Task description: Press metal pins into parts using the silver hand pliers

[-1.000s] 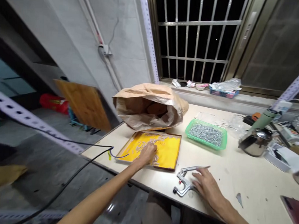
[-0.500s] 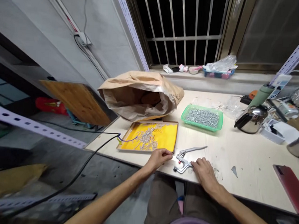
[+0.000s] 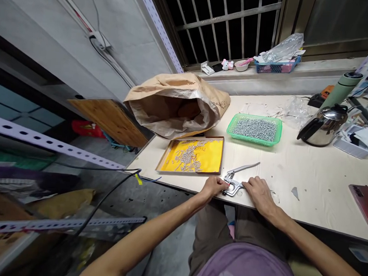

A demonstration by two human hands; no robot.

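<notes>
Silver hand pliers (image 3: 237,185) with a C-shaped jaw lie at the table's front edge, their upper handle (image 3: 245,168) spread away from the lower one. My right hand (image 3: 259,193) is closed on the end of the lower handle. At the jaw, my left hand (image 3: 212,186) pinches with thumb and fingertips beside a small red spot; whatever is between the fingers is too small to make out. Behind my left hand, a shallow tray (image 3: 211,165) with a yellow bottom carries many small metal pins (image 3: 187,155).
A green basket (image 3: 231,137) full of small metal pieces stands behind the pliers. An open paper sack (image 3: 177,84) lies behind the tray. To the right are a steel kettle (image 3: 321,125), a green bottle (image 3: 341,91) and a red phone (image 3: 363,203). Black cable (image 3: 103,201) hangs at the left.
My left hand has moved right, from beside the tray corner to the pliers' jaw. My right hand stays at the lower handle. The camera view has shifted.
</notes>
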